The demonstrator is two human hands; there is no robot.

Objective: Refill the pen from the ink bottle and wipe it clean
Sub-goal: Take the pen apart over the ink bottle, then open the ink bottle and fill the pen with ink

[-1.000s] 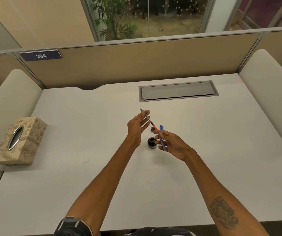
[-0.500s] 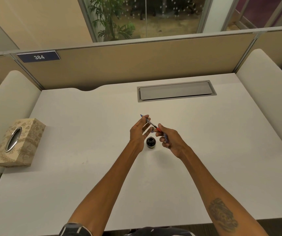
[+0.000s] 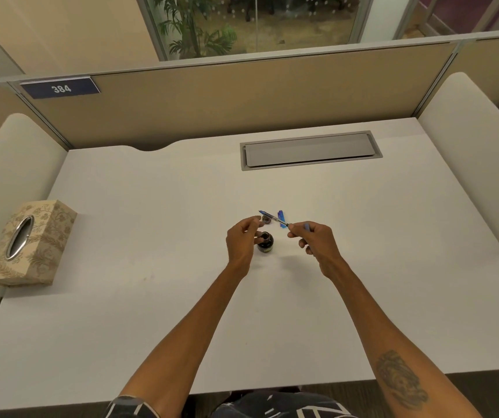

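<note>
Two bare forearms reach out from the bottom edge over a plain white desk, the right one bearing a dark tattoo. Further out, the left hand curls beside a small round dark glass ink bottle that stands open on the desk; the fingers are bent loosely inward and touch or nearly touch the bottle's left side, though whether they grip it cannot be told. The right hand is pinched closed on a slim blue pen, thumb and forefinger holding its near end while its tip slants up and left above the bottle. Just beyond, a small dark round bottle lid and a blue pen cap lie on the desk. Far left sits a beige floral tissue box. Behind all, a grey metal cable hatch is set into the desk before a tan partition.
</note>
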